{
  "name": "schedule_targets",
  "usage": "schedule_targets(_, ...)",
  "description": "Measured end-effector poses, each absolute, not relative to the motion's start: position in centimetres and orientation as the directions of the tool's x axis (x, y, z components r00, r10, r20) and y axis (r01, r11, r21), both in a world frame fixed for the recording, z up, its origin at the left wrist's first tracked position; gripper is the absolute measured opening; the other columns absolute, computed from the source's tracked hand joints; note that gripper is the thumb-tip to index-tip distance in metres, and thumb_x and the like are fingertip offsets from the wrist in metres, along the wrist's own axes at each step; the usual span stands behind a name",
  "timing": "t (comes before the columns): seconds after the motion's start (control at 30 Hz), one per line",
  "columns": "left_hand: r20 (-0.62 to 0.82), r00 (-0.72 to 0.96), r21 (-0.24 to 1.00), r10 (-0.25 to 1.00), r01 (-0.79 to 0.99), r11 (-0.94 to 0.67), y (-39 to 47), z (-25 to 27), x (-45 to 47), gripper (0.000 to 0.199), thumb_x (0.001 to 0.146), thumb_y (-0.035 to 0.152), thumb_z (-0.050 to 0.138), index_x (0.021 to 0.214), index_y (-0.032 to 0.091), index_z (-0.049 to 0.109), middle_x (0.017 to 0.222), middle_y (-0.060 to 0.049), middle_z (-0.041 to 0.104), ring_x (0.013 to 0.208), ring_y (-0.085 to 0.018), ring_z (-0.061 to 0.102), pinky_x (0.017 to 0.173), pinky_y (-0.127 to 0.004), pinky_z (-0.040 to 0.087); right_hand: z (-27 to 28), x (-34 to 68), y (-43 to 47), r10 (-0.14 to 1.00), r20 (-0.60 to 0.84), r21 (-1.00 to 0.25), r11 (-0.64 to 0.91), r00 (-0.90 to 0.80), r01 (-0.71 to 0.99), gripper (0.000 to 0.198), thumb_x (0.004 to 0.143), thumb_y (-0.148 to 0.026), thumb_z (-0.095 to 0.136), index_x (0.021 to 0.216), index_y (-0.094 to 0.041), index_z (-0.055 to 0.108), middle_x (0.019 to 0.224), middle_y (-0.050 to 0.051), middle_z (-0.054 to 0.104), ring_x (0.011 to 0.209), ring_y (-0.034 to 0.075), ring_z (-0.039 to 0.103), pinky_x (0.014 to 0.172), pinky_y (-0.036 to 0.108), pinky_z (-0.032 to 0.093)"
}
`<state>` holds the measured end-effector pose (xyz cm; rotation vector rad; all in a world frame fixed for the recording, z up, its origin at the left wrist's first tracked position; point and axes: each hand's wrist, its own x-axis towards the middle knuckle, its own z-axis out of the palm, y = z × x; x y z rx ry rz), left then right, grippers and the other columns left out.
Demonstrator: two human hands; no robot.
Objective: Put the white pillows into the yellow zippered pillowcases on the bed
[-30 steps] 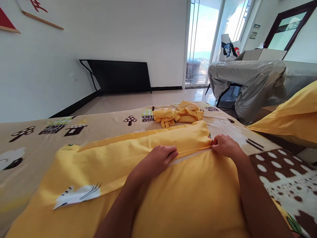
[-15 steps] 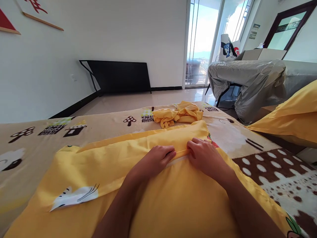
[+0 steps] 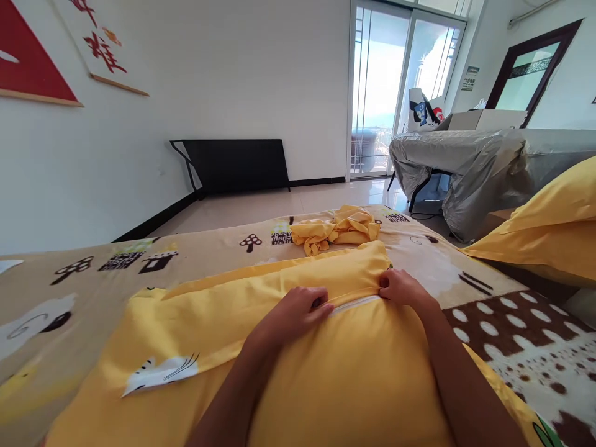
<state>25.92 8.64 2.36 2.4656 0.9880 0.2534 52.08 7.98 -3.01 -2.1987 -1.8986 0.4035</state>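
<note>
A yellow pillowcase (image 3: 209, 310) printed with a white cat lies in front of me, its lower middle bulging. A white zipper (image 3: 356, 303) runs beneath a folded flap near its far edge. My left hand (image 3: 300, 313) is closed on the fabric at the left of the visible zipper, thumb and fingers pinched. At the zipper's right end, close to the pillowcase's far right corner, my right hand (image 3: 403, 288) pinches the edge. Whether a zipper pull is in its fingertips is hidden.
A patterned blanket (image 3: 223, 239) covers the bed, with crumpled yellow cloth (image 3: 338, 230) beyond the pillowcase. More yellow bedding (image 3: 554, 223) bulges at right. Behind stand a plastic-covered table (image 3: 470, 149) bearing boxes and a black panel (image 3: 237, 164) against the wall.
My right hand has slid right along the zipper to the pillowcase's corner, so the hands are farther apart and more zipper shows. My left hand stays on the fabric. The view has tilted up.
</note>
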Motion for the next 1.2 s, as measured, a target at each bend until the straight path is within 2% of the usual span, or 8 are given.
schedule_targets(0.17, 0.012, 0.717, 0.377, 0.697, 0.643, -0.667, 7.8, 2.1, 26.0, 0.022, 0.076, 0.035, 0.050, 0.066, 0.019, 0.039, 0.063, 0.004, 0.043, 0.060, -0.012, 0.037, 0.056, -0.026, 0.026, -1.8, 51.2, 7.2, 0.979, 0.099, -0.356, -0.134, 0.180, 0.925, 0.014, 0.070, -0.016, 0.051, 0.079, -0.019, 0.061, 0.086, 0.003, 0.064, 0.079, 0.016, 0.055, 0.062, 0.024, 0.032)
schedule_targets(0.33, 0.116, 0.540, 0.241, 0.833, 0.799, -0.551, 5.8, 1.4, 21.5, 0.028, 0.085, 0.043, 0.039, 0.072, 0.019, 0.043, 0.081, -0.005, 0.055, 0.074, -0.020, 0.049, 0.066, -0.031, 0.035, -1.1, 50.3, 6.8, 0.918, 0.396, -0.347, 0.122, 0.027, 0.930, 0.030, 0.066, -0.002, 0.043, 0.085, -0.019, 0.059, 0.101, 0.004, 0.061, 0.102, 0.017, 0.049, 0.086, 0.028, 0.031)
schedule_targets(0.5, 0.132, 0.297, 0.099, 0.946, 0.945, -0.311, 4.1, 0.7, 12.3, 0.029, 0.083, 0.047, 0.041, 0.073, 0.020, 0.046, 0.085, -0.008, 0.058, 0.081, -0.025, 0.054, 0.071, -0.034, 0.038, -1.4, 50.3, 6.7, 0.933, 0.338, -0.366, 0.253, -0.125, 0.896, 0.029, 0.063, -0.003, 0.044, 0.082, -0.018, 0.060, 0.094, 0.004, 0.062, 0.090, 0.016, 0.053, 0.076, 0.024, 0.033)
schedule_targets(0.63, 0.082, 0.169, 0.075, 0.982, 0.982, -0.175, 3.0, 0.8, 7.0, 0.024, 0.083, 0.038, 0.037, 0.074, 0.019, 0.050, 0.085, -0.008, 0.061, 0.083, -0.025, 0.058, 0.071, -0.032, 0.039, -1.1, 50.4, 6.0, 0.928, 0.334, -0.352, 0.286, -0.166, 0.891, 0.026, 0.066, -0.005, 0.046, 0.082, -0.019, 0.060, 0.092, 0.002, 0.062, 0.088, 0.014, 0.052, 0.073, 0.023, 0.032)
schedule_targets(0.83, 0.111, 0.059, 0.008, 0.992, 0.998, -0.060, 1.4, 0.7, 5.5, 0.030, 0.084, 0.031, 0.032, 0.093, 0.020, 0.059, 0.094, -0.008, 0.066, 0.087, -0.023, 0.062, 0.066, -0.028, 0.042, -3.2, 51.1, 5.4, 0.970, 0.238, -0.291, 0.108, -0.037, 0.951, 0.012, 0.071, -0.015, 0.051, 0.079, -0.018, 0.059, 0.088, 0.004, 0.064, 0.082, 0.017, 0.056, 0.063, 0.025, 0.031)
schedule_targets(0.97, 0.129, 0.009, -0.061, 0.992, 0.998, -0.001, 1.8, 0.2, 6.1, 0.031, 0.082, 0.031, 0.034, 0.089, 0.020, 0.062, 0.095, -0.009, 0.067, 0.089, -0.025, 0.063, 0.062, -0.029, 0.042, -5.3, 50.9, 5.1, 0.973, 0.211, -0.243, -0.042, 0.095, 0.969, 0.017, 0.082, -0.031, 0.047, 0.082, -0.018, 0.058, 0.086, 0.005, 0.065, 0.076, 0.017, 0.060, 0.056, 0.024, 0.031)
schedule_targets(1.1, 0.231, 0.035, -0.182, 0.972, 0.983, 0.008, 2.3, 1.9, 6.6, 0.033, 0.081, 0.026, 0.033, 0.083, 0.015, 0.065, 0.093, -0.016, 0.067, 0.088, -0.031, 0.063, 0.076, -0.040, 0.042, -4.8, 50.6, 4.1, 0.939, 0.307, -0.137, -0.119, 0.156, 0.984, 0.023, 0.086, -0.031, 0.041, 0.084, -0.018, 0.060, 0.089, 0.008, 0.066, 0.079, 0.021, 0.062, 0.062, 0.027, 0.035)
schedule_targets(1.2, 0.326, 0.074, -0.252, 0.943, 0.968, 0.012, 2.6, 5.2, 6.7, 0.036, 0.082, 0.032, 0.034, 0.082, 0.013, 0.065, 0.095, -0.019, 0.066, 0.093, -0.035, 0.060, 0.085, -0.049, 0.037, -2.3, 51.0, 3.6, 0.909, 0.392, -0.041, -0.134, 0.139, 0.990, 0.028, 0.087, -0.029, 0.037, 0.085, -0.016, 0.062, 0.093, 0.012, 0.066, 0.088, 0.025, 0.061, 0.073, 0.033, 0.036)
